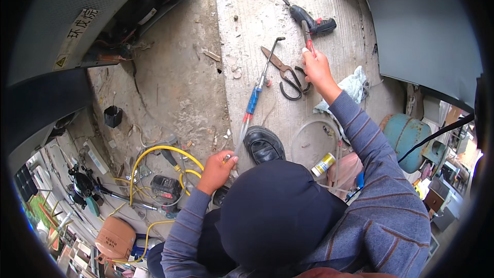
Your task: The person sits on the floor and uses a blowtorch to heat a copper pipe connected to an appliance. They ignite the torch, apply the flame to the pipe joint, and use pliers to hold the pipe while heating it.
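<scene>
- Concrete floor, scuffed and littered. A person works low over it, in striped grey-blue sleeves.
- Right hand: reached well forward, fingers clenched around a red-handled tool. Its grey head points away from the person and overlaps the black drill from where I stand; cannot tell whether they touch.
- Left hand: nearer the body, fingers curled, a small grey piece pinched by the thumb; too small to identify.
- Torch, blue-handled: slants between the two hands, thin metal neck away from the person, bent dark tip at the far end. Pale hoses run from its near end to the left hand, past a black shoe; cannot tell if they are gripped.
- Scissors: rusty blades, black loops, on the floor between torch and right hand.
- Right side: crumpled pale cloth near the forearm, a yellow-and-white bottle, farther out a rusty teal tank.
- Left side: looped yellow hose, black battery, orange-brown tank.
</scene>
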A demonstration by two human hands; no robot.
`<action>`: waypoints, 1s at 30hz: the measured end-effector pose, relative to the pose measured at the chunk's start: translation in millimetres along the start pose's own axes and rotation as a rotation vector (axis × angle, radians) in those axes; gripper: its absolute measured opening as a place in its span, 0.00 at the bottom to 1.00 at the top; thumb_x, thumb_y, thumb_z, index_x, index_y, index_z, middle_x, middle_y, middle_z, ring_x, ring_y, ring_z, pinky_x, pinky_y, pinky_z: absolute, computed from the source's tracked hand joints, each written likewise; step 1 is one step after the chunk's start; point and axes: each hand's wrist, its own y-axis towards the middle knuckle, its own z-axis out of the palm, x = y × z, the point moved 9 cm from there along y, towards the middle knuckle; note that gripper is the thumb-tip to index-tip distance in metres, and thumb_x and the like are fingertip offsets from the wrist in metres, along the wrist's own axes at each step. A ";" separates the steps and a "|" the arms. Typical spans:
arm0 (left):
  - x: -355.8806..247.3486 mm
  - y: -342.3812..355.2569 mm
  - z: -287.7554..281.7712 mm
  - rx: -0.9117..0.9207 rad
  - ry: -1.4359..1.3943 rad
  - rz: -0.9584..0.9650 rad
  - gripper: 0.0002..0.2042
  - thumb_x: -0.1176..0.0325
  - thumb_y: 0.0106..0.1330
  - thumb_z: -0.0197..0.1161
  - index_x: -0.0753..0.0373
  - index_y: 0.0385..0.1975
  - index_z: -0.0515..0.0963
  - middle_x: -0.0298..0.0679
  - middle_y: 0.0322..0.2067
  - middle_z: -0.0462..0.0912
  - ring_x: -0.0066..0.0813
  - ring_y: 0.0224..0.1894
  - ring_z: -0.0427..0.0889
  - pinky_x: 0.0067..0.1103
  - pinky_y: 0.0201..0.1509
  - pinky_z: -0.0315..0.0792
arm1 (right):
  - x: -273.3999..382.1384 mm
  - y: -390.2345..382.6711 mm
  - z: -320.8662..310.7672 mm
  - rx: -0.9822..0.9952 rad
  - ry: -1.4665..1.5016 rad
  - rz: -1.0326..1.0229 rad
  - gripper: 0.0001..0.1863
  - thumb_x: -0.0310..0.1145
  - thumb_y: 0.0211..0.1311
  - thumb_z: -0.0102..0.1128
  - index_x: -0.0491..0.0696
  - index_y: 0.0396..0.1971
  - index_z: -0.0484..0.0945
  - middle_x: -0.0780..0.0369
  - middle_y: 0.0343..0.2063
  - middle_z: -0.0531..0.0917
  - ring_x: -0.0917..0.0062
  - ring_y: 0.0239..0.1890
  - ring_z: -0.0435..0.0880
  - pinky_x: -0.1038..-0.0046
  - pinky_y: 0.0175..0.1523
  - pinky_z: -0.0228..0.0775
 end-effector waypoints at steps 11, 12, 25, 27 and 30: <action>-13.0 -5.9 22.0 0.179 0.225 0.151 0.11 0.61 0.71 0.64 0.63 0.34 0.80 0.44 0.27 0.82 0.41 0.32 0.83 0.33 0.38 0.74 | -22.1 -41.3 6.6 0.109 0.194 0.034 0.10 0.37 0.72 0.58 0.45 0.41 0.75 0.69 0.21 0.73 0.85 0.20 0.71 0.78 0.25 0.65; -19.8 -6.4 24.0 0.184 0.285 0.161 0.11 0.60 0.71 0.64 0.62 0.34 0.81 0.44 0.27 0.83 0.43 0.32 0.83 0.34 0.38 0.74 | -27.3 -49.6 7.4 0.115 0.206 0.000 0.10 0.36 0.71 0.58 0.45 0.42 0.76 0.68 0.23 0.75 0.84 0.22 0.73 0.77 0.27 0.67; -43.4 -19.7 53.0 0.189 0.565 0.337 0.19 0.48 0.70 0.64 0.60 0.31 0.82 0.47 0.28 0.84 0.53 0.37 0.84 0.42 0.40 0.75 | 24.8 -150.7 51.9 0.258 -0.127 -0.354 0.10 0.30 0.71 0.57 0.42 0.47 0.76 0.65 0.34 0.77 0.82 0.36 0.73 0.75 0.45 0.69; -41.2 -14.5 52.5 0.201 0.589 0.299 0.22 0.45 0.69 0.63 0.61 0.29 0.82 0.49 0.27 0.83 0.55 0.37 0.83 0.43 0.40 0.75 | 31.3 -142.5 60.9 0.318 -0.123 -0.352 0.09 0.30 0.72 0.57 0.41 0.46 0.76 0.65 0.33 0.77 0.82 0.36 0.73 0.75 0.44 0.69; -56.2 -3.9 37.8 0.133 0.679 0.265 0.23 0.44 0.69 0.63 0.62 0.27 0.82 0.50 0.26 0.83 0.57 0.35 0.83 0.43 0.39 0.75 | 38.0 -128.6 73.9 0.451 -0.086 -0.312 0.09 0.31 0.73 0.56 0.41 0.44 0.77 0.66 0.31 0.78 0.83 0.34 0.73 0.76 0.43 0.68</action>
